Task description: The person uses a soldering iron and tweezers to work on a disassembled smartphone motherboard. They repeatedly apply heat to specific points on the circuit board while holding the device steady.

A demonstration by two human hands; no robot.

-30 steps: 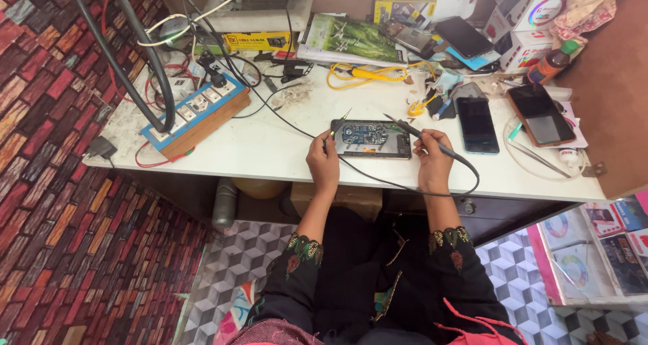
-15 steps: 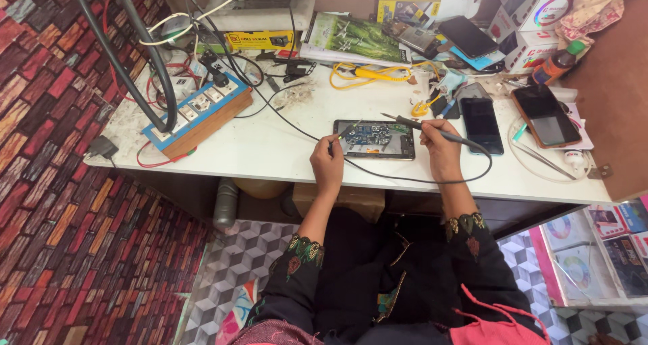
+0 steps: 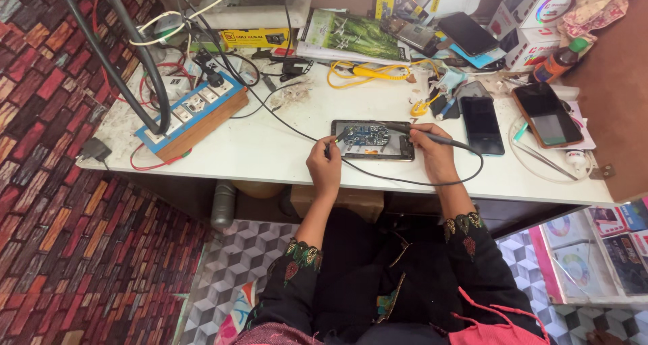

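Since a second ago the right hand (image 3: 432, 152) has shifted left along the opened phone (image 3: 372, 140), bringing the soldering iron (image 3: 439, 139) nearer its exposed circuit board. The phone lies flat at the near edge of the white worktop (image 3: 270, 152), back cover off. The right hand is closed round the iron's handle in a pen grip; the left hand (image 3: 325, 166) pinches a thin tool or wire at the phone's left end — which one cannot be told. The open handset looks light, stiff and fragile — best steadied by its outer frame, never by the bare board. A dark phone (image 3: 480, 123) lies just to the right; a blue power strip (image 3: 192, 112) sits well to the left.
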